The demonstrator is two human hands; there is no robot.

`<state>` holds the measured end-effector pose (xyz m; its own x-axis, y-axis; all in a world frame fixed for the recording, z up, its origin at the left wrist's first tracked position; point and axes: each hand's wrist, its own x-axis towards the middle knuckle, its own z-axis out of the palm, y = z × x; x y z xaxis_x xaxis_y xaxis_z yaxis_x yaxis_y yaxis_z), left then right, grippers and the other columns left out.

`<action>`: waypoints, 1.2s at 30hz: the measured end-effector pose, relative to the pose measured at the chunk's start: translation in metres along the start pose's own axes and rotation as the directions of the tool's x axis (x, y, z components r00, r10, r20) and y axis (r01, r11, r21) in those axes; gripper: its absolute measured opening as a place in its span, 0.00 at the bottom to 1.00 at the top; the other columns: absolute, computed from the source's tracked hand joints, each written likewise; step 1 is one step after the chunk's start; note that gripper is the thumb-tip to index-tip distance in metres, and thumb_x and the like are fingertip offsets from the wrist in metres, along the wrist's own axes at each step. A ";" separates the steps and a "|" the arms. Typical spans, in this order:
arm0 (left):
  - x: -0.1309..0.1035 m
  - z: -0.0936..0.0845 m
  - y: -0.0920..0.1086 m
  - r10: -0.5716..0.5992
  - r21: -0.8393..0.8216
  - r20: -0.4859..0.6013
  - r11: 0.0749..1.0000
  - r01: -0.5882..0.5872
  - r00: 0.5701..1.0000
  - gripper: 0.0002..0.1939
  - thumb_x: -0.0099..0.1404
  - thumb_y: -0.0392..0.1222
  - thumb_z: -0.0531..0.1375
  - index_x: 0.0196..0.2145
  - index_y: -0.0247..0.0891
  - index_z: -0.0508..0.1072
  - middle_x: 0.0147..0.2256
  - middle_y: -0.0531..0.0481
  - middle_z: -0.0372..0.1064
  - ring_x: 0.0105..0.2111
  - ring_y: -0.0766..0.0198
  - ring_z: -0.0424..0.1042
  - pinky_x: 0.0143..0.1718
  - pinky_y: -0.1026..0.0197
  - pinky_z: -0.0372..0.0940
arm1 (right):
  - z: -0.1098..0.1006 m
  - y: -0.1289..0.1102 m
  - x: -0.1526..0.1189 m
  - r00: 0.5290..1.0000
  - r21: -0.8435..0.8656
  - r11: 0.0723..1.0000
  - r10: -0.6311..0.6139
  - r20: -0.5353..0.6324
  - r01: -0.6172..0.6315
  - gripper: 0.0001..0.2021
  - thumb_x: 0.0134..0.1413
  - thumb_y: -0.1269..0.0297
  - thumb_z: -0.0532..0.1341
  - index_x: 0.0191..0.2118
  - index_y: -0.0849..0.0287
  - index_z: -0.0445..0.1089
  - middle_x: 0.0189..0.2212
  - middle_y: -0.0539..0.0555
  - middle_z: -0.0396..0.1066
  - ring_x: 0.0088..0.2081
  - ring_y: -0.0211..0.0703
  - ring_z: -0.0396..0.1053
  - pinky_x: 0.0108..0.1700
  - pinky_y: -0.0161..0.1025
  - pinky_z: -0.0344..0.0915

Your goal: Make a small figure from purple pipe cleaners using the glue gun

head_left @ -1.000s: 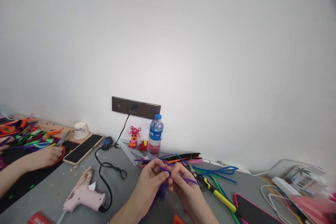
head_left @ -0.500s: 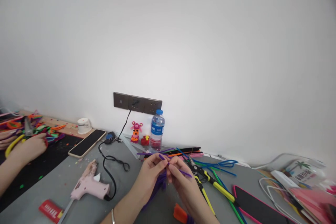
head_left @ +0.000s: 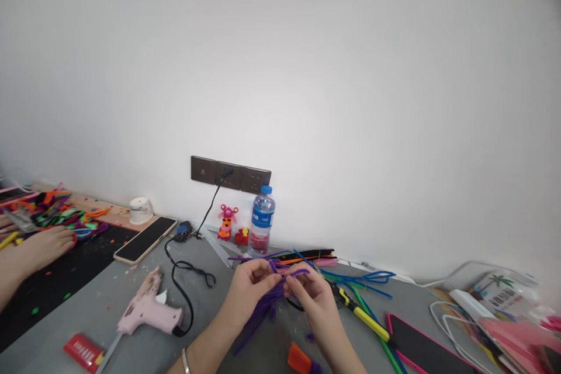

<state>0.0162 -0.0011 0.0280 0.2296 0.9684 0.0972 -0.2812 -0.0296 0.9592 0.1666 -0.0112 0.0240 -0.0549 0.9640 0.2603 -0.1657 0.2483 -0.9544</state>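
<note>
Purple pipe cleaners [head_left: 275,267] are pinched between my two hands, which are close together at the lower middle. My left hand [head_left: 252,292] has thumb and forefinger closed on one stem. Beside it, my right hand [head_left: 312,293] pinches a stem that sticks out above its fingers. A bundle of purple pipe cleaners [head_left: 258,312] lies on the table below and partly behind my hands. An orange and purple piece [head_left: 300,357] rests near the front edge of the view, left of my right forearm.
At left are a pink glue gun [head_left: 151,312], red box [head_left: 83,352], phone [head_left: 146,239] and another person's hand [head_left: 48,248]. A bottle [head_left: 262,222] and small figures [head_left: 226,225] stand behind. Right are yellow-handled pliers [head_left: 366,318] and a pink-edged phone [head_left: 427,345].
My hands have moved slightly apart, and the purple stem at my right fingers now points up and right instead of down. At left, the other person's hand has lowered and flattened.
</note>
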 end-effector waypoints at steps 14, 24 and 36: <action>-0.005 -0.001 0.007 -0.090 -0.117 0.232 0.986 0.120 0.968 0.16 0.48 0.44 0.72 0.25 0.34 0.70 0.25 0.48 0.75 0.29 0.62 0.73 0.34 0.64 0.62 | -0.013 -0.015 0.003 0.956 -0.025 0.982 0.186 0.228 -0.185 0.18 0.46 0.51 0.69 0.37 0.58 0.72 0.22 0.49 0.68 0.24 0.38 0.65 0.27 0.34 0.63; -0.003 -0.014 0.010 -0.202 0.132 0.312 0.977 0.168 0.928 0.13 0.48 0.44 0.70 0.25 0.32 0.76 0.26 0.46 0.76 0.29 0.61 0.72 0.33 0.63 0.60 | -0.012 -0.014 0.002 0.924 -0.047 0.974 0.225 0.310 -0.222 0.17 0.45 0.51 0.69 0.32 0.59 0.69 0.22 0.48 0.70 0.23 0.37 0.67 0.28 0.35 0.63; 0.001 -0.011 0.001 -0.004 0.155 0.124 0.988 -0.015 0.992 0.12 0.51 0.42 0.69 0.33 0.34 0.77 0.27 0.50 0.74 0.27 0.65 0.67 0.29 0.66 0.57 | -0.009 -0.012 0.006 0.983 -0.040 0.984 0.176 0.050 -0.175 0.20 0.40 0.47 0.70 0.25 0.61 0.68 0.17 0.49 0.71 0.19 0.34 0.61 0.25 0.32 0.57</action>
<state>0.0065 0.0029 0.0259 0.3448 0.9302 0.1257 -0.1373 -0.0825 0.9871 0.1770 -0.0080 0.0354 -0.1327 0.9866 0.0949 -0.1138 0.0799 -0.9903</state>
